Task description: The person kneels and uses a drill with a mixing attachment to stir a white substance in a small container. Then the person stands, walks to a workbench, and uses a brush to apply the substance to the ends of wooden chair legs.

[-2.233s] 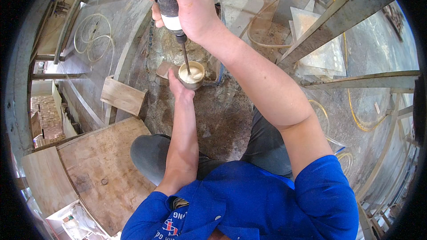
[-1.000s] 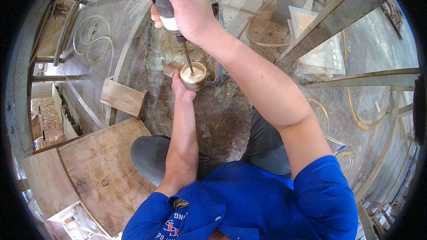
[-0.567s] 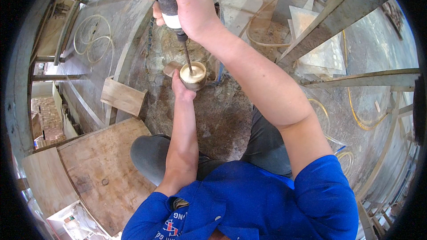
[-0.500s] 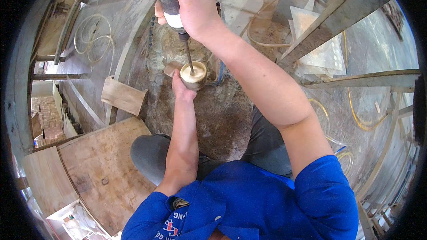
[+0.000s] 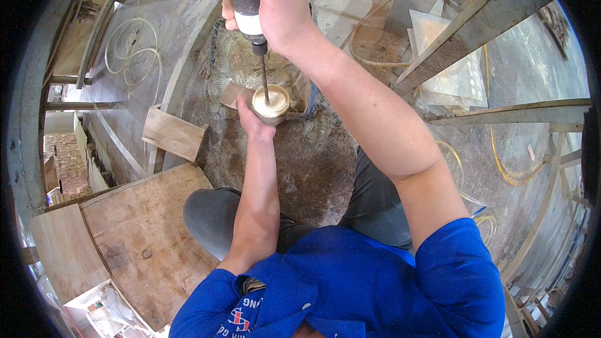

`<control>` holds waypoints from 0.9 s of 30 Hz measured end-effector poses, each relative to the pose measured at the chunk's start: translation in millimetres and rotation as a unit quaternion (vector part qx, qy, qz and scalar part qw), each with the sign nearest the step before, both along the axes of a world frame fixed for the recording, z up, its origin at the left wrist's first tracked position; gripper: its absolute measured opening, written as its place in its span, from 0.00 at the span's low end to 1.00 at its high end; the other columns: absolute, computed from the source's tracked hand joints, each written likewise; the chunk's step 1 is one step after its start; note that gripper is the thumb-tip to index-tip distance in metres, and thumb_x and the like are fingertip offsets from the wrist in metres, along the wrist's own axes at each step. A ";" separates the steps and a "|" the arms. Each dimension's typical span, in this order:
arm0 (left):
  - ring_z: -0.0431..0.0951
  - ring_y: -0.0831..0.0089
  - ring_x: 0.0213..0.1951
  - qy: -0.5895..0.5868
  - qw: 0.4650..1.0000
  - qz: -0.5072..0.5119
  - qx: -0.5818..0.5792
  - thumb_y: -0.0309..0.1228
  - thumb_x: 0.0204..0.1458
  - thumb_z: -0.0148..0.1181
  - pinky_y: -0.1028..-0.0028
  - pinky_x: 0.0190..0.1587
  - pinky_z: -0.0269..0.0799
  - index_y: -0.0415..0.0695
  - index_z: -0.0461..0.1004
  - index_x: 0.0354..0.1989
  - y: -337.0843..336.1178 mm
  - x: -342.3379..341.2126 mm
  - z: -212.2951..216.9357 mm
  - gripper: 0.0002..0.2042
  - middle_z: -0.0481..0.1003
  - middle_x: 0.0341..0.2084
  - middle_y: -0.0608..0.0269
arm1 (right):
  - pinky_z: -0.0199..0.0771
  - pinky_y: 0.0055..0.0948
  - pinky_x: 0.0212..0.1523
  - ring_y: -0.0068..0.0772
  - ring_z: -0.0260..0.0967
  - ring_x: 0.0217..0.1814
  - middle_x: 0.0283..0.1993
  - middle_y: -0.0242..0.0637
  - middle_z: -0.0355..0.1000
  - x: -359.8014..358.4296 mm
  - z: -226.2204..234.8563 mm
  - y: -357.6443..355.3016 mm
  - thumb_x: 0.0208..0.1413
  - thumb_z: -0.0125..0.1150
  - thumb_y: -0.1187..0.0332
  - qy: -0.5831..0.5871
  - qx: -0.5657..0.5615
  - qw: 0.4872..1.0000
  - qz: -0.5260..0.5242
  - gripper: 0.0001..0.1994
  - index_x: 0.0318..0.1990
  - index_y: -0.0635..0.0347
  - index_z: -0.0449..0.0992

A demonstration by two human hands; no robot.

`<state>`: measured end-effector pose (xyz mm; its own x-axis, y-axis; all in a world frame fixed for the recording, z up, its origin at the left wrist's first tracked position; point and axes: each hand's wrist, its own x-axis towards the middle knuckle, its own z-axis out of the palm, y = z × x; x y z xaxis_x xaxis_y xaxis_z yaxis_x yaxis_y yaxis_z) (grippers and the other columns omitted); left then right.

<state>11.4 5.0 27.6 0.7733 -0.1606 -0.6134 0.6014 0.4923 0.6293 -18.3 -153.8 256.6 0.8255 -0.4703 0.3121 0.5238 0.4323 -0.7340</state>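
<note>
My right hand (image 5: pixel 278 9) is closed round the body of a dark power drill (image 5: pixel 245 0) with a white collar, held upright with its tip down. A long metal rod (image 5: pixel 263 70) runs from the drill's chuck into a small round cup (image 5: pixel 280 117) of cream-coloured liquid (image 5: pixel 271 99). The lower end of the rod is hidden in the liquid. My left hand (image 5: pixel 255 122) grips the cup from its left side, thumb along the wall. Just beyond that hand lies a flat brownish piece (image 5: pixel 232 94), partly covered by it.
A wooden block (image 5: pixel 173 133) and a large plywood board (image 5: pixel 147 231) lie to the left. Metal frame bars (image 5: pixel 463 31) cross the right side, near stacked pale sheets (image 5: pixel 447 56). Hoses coil on the floor, one yellow hose (image 5: pixel 494 150) at right and a clear one (image 5: pixel 133 53) at far left.
The drill and rod have shifted slightly right and down at the top, with the rod now leaning less. The cup has moved a little left, and more of the brownish piece shows.
</note>
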 end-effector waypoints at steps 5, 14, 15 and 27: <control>0.69 0.60 0.51 -0.021 0.998 0.010 -0.065 0.54 0.55 0.42 0.58 0.53 0.65 0.45 0.62 0.53 5.0 3.8 -6.9 0.27 0.68 0.49 0.59 | 0.63 0.21 0.15 0.22 0.64 0.14 0.15 0.31 0.65 -0.4 -0.8 0.2 0.54 0.53 0.45 -0.007 -0.003 1.000 -0.003 0.24 0.21 0.59 0.70; 0.69 0.61 0.50 -0.021 0.999 0.005 -0.047 0.53 0.55 0.42 0.59 0.52 0.65 0.44 0.62 0.53 -0.9 0.6 -4.1 0.27 0.68 0.48 0.59 | 0.63 0.21 0.15 0.21 0.64 0.14 0.14 0.31 0.65 1.0 -3.3 -2.0 0.54 0.54 0.45 0.000 -0.002 1.000 -0.001 0.24 0.20 0.59 0.70; 0.69 0.61 0.50 -0.021 0.999 0.009 -0.044 0.53 0.55 0.42 0.59 0.52 0.65 0.44 0.63 0.53 2.4 1.9 -4.3 0.27 0.69 0.48 0.59 | 0.63 0.21 0.15 0.21 0.64 0.14 0.14 0.31 0.65 -0.4 0.1 -0.9 0.54 0.54 0.45 0.011 -0.001 1.000 0.005 0.24 0.20 0.59 0.70; 0.70 0.61 0.49 -0.004 0.999 0.016 -0.032 0.53 0.54 0.44 0.58 0.52 0.65 0.45 0.65 0.51 3.2 2.8 -3.7 0.25 0.70 0.47 0.59 | 0.63 0.20 0.15 0.21 0.64 0.14 0.15 0.31 0.66 -1.1 1.9 0.7 0.53 0.54 0.45 0.011 0.000 1.000 0.011 0.24 0.20 0.58 0.70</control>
<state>14.1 8.2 23.9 0.7838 -0.1741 -0.5961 0.5795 0.5500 0.6014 -19.4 -153.1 258.4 0.8420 -0.4519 0.2946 0.4984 0.4429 -0.7453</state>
